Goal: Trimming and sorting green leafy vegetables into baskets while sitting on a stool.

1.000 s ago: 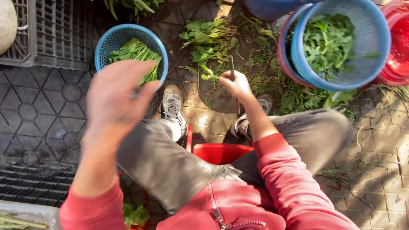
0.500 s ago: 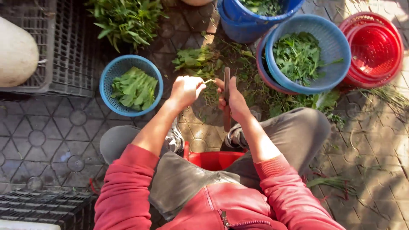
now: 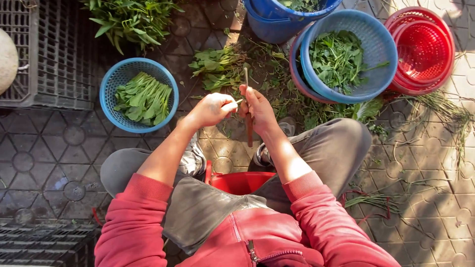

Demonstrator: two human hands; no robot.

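My left hand (image 3: 212, 110) is closed around a thin pale stem whose end pokes out toward my right hand. My right hand (image 3: 257, 106) grips a slim knife (image 3: 248, 129) with a brown handle, its blade pointing up and away from me. The two hands meet above the paved ground, just in front of a loose pile of leafy greens (image 3: 217, 66). A small blue basket (image 3: 139, 95) holding trimmed green leaves stands to the left of my left hand.
A larger blue basket (image 3: 381, 54) of greens sits at the upper right on a blue tub (image 3: 269, 22), beside stacked red baskets (image 3: 425, 49). Dark plastic crates (image 3: 54, 54) lie at left. Below me is a red stool (image 3: 240, 182). Stem scraps (image 3: 435, 106) litter the right side.
My left hand came back from near the small blue basket and now holds a stem against the knife. The view shifted so the baskets sit lower in frame.
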